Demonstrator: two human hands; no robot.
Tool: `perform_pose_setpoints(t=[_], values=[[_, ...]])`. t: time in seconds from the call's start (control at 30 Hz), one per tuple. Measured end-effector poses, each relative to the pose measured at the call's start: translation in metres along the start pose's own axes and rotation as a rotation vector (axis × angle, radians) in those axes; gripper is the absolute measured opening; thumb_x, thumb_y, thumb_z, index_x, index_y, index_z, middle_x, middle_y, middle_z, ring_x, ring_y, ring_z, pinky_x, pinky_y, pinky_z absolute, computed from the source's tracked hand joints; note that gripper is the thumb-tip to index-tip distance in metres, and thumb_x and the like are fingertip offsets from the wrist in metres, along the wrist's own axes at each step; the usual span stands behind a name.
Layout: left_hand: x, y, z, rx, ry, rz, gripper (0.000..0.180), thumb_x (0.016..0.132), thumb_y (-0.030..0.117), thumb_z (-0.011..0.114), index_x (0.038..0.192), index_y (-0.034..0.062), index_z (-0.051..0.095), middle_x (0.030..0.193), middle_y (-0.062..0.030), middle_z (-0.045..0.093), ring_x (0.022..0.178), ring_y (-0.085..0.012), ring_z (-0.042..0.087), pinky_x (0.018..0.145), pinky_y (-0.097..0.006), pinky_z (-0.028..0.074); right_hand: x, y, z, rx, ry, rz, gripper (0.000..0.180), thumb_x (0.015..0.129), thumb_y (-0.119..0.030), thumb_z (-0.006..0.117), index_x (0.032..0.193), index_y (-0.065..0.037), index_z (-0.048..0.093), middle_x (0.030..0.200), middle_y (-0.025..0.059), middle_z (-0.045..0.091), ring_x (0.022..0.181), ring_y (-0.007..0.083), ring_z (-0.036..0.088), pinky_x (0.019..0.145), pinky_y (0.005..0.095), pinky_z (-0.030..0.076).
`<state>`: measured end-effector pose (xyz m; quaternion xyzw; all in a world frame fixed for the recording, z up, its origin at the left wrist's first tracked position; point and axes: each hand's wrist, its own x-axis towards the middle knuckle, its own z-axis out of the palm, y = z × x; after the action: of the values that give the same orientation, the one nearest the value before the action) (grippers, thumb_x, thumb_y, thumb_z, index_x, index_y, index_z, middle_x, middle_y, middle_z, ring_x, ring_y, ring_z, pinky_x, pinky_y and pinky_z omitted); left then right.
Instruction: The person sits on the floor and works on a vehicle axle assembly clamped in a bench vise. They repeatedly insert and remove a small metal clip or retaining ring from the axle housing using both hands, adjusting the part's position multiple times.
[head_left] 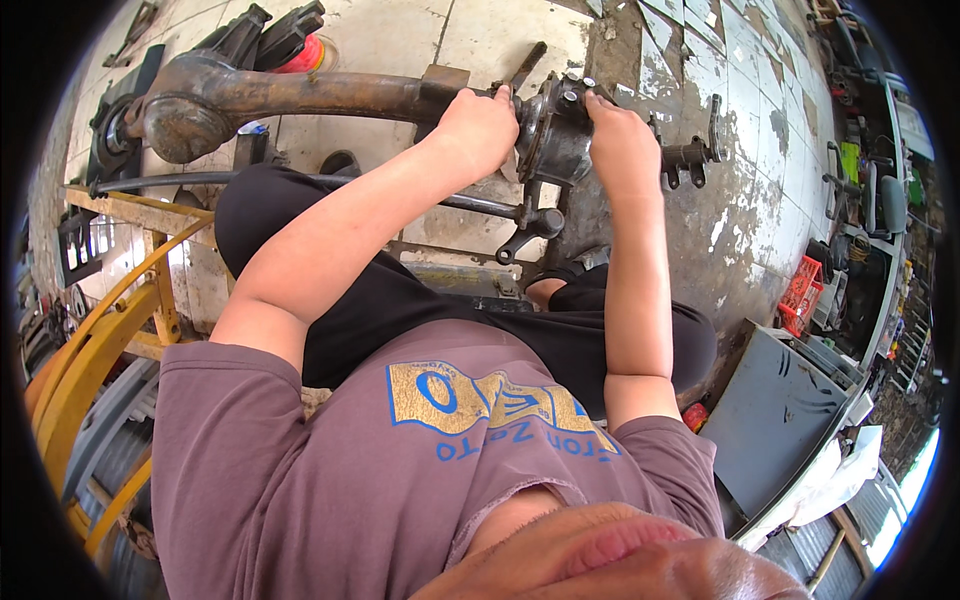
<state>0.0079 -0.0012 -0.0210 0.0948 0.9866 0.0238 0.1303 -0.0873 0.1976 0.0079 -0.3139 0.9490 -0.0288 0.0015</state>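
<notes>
Both hands are at the right end of the brown metal axle (330, 97), against the dark housing (555, 145) that caps it. The left hand (480, 128) bears on the housing's inner side, next to the axle, fingers curled; the right hand (622, 142) touches its outer side, thumb near the bolts (588, 83) on top. Part of the fingers is hidden, so I cannot tell whether either hand truly clasps the housing or only presses on it.

Room is tight on the near side of the axle: the person's black-trousered legs (430, 290) are folded there, and a thin rod (480, 204) runs roughly alongside, ending in a ball joint (547, 222) just below the housing. Past the axle's right end, a dark bracket (688, 160) sits close to the right hand. At its left end, beside the rounded bulge (190, 115), dark metal parts (250, 35) crowd the far side. The widest open stretch lies beyond the axle and off its right end.

The floor (490, 40) is pale tile beyond the axle, turning to worn, stained grey with flaking white off its right end. A yellow frame (100, 345) stands near-left of the axle; well to its right are a red crate (801, 293) and a grey cabinet (770, 415).
</notes>
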Motion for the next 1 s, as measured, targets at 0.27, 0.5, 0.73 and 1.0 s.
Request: perform_pose_setpoints(t=[0.27,0.5,0.73,1.0], values=[[-0.001,-0.002,-0.001,0.013,-0.033,-0.014,0.055,0.089,0.025,0.072,0.135,-0.0042,0.066,0.154,-0.0266,0.054,0.108,-0.0266,0.074,0.089,-0.043,0.053,0.002,-0.013,-0.027,-0.007,-0.178,0.073,0.047,0.097,-0.008,0.048,0.136,-0.017,0.072,0.130,0.0087,0.074,0.115,0.0337,0.070,0.096,0.0459,0.056],[0.000,-0.001,0.000,0.009,-0.006,-0.009,0.047,0.091,0.021,0.069,0.131,-0.0043,0.070,0.153,-0.0275,0.056,0.107,-0.0264,0.075,0.088,-0.043,0.053,0.002,-0.008,-0.030,-0.030,-0.239,0.089,0.050,0.095,-0.004,0.050,0.137,-0.020,0.072,0.120,0.0141,0.076,0.110,0.0349,0.071,0.093,0.0484,0.056],[0.000,0.000,0.001,0.011,0.008,-0.018,0.049,0.091,0.022,0.070,0.133,-0.0039,0.069,0.154,-0.0267,0.055,0.107,-0.0265,0.075,0.087,-0.042,0.052,0.002,-0.011,-0.031,-0.022,-0.225,0.073,0.046,0.099,-0.007,0.048,0.137,-0.018,0.071,0.126,0.0109,0.075,0.111,0.0343,0.071,0.095,0.0467,0.057],[0.001,-0.001,-0.003,0.029,-0.094,-0.019,0.075,0.088,0.035,0.078,0.146,-0.0057,0.057,0.157,-0.0258,0.052,0.110,-0.0263,0.072,0.092,-0.043,0.054,0.002,-0.016,-0.013,0.030,-0.017,0.017,0.048,0.097,-0.006,0.048,0.137,-0.018,0.070,0.131,0.0061,0.073,0.114,0.0320,0.070,0.095,0.0454,0.057]])
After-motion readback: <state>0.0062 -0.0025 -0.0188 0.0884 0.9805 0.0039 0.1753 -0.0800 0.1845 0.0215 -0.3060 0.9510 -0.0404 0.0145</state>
